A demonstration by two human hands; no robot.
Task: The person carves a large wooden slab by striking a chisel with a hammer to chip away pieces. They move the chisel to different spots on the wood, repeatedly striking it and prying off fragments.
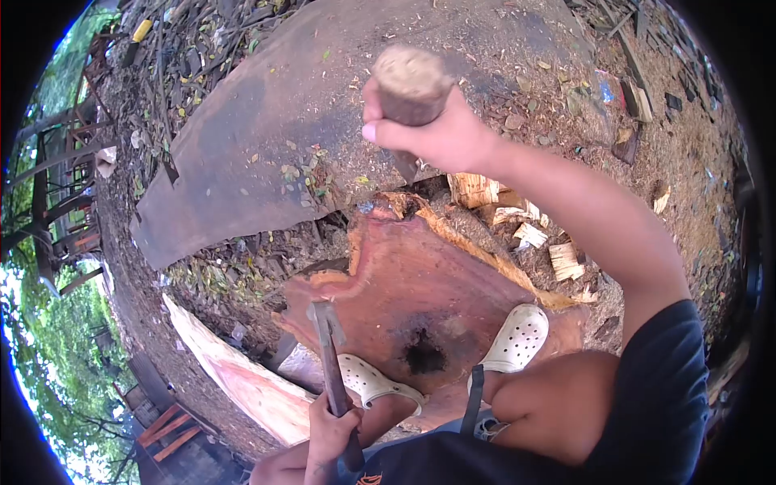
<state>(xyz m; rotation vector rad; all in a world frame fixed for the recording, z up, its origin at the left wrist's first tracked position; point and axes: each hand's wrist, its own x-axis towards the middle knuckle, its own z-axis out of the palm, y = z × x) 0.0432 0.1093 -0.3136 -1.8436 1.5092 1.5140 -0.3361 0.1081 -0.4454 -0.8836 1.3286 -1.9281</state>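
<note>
Wrapped tight around the thick round end of a wooden mallet [412, 82], our right hand [428, 133] is raised high above the work, thumb pressed across the front of the wood, fingers fully closed on it; the rest of the mallet below the fist is mostly hidden, with only a short dark bit showing under the palm. Our left hand [330, 432] is closed low on the shaft of a chisel [330, 356], whose flat metal blade points up and away from us and meets the near left edge of a big reddish slab of wood [428, 275]. We cannot tell whether the blade tip is biting into the slab or only resting against its edge. We stand on the slab in two white perforated clogs [517, 335], one at its near right side and one near the chisel, with a dark hole [423, 353] in the wood between them. Pale fresh wood chips [533, 234] lie just beyond the slab's far right edge. A wide, curved rusty metal sheet [307, 113] lies past the slab's far edge, strewn with dry leaves and sawdust.
</note>
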